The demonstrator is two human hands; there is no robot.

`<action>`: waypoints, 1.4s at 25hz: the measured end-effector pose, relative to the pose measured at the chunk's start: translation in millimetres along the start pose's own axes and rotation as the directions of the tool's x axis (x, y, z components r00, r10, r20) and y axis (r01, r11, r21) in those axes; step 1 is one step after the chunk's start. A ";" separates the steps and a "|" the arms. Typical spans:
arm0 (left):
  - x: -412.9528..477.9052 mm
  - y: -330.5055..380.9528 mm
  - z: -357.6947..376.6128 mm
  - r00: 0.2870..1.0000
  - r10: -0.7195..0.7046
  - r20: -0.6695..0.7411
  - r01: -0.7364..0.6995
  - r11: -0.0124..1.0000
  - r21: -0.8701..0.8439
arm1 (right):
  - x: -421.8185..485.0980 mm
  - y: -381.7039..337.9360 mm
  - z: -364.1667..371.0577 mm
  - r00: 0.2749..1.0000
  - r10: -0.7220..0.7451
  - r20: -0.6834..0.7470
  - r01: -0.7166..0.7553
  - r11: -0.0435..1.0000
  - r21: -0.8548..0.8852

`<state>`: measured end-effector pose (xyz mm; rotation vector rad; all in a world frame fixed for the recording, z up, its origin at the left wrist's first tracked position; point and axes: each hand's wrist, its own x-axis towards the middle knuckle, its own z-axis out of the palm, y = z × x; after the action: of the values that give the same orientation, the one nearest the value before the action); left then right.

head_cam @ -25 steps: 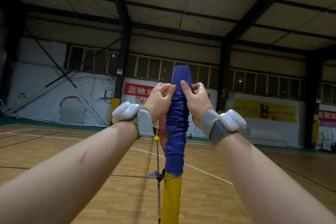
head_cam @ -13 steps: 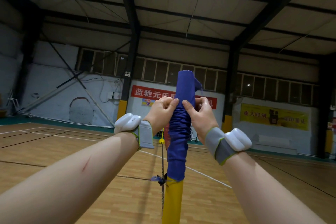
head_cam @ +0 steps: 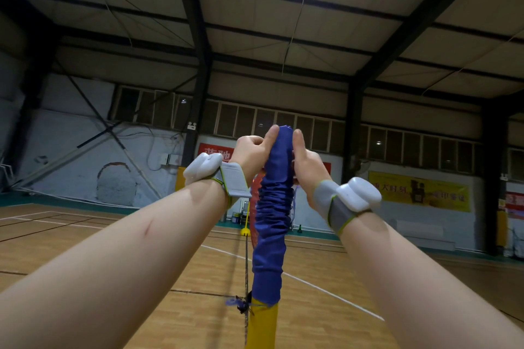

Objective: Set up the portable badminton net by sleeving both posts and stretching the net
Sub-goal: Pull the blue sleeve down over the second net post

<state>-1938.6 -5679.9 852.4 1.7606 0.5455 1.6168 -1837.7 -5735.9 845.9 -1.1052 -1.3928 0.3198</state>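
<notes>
A yellow post [head_cam: 261,329] stands upright right in front of me. A bunched blue net sleeve [head_cam: 273,218] covers its upper part, down to a hem low on the post. My left hand [head_cam: 253,154] grips the sleeve near its top from the left, thumb up along the fabric. My right hand [head_cam: 304,160] grips it from the right at the same height. Red net mesh [head_cam: 255,198] shows behind the sleeve on its left. A dark net cord [head_cam: 246,263] runs away from a knot beside the post.
A wooden court floor [head_cam: 85,235] with white lines stretches around the post. A second yellow post [head_cam: 246,224] stands far off down the net line. Walls with banners [head_cam: 419,191] close the hall at the back.
Both hands have slid up the sleeve to just under its top. The camera has tilted upward, showing more ceiling.
</notes>
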 end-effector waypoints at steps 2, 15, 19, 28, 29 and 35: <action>-1.4 -1.1 2.9 0.999 -0.011 -0.036 0.008 0.997 -0.070 | 5.4 -0.6 7.2 0.999 0.022 -0.039 -0.020 0.999 0.042; -42.6 -25.6 -5.6 0.995 -0.087 0.057 0.098 0.965 -0.244 | -21.9 30.7 19.0 0.998 0.033 -0.062 -0.019 0.978 0.207; -48.7 -26.1 -6.1 0.989 -0.115 0.089 0.139 0.922 -0.360 | -25.1 34.9 17.7 0.999 0.037 -0.011 -0.032 0.950 0.309; -42.5 -12.4 -18.2 0.993 -0.010 0.121 0.007 1.000 0.020 | -17.2 34.6 -2.6 0.992 -0.074 -0.099 0.083 0.993 0.085; -38.1 -8.9 -19.0 0.990 0.015 0.141 -0.027 0.996 0.087 | -13.2 30.1 -5.2 0.989 -0.101 -0.109 0.109 0.992 0.071; -11.0 5.6 -12.5 0.994 0.094 0.055 -0.107 0.948 0.301 | 5.2 6.1 -0.8 0.969 -0.161 -0.188 0.170 0.985 0.030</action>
<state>-1953.2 -5689.0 848.8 2.0708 0.7277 1.6298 -1833.3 -5729.2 844.6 -0.9488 -1.2954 0.1239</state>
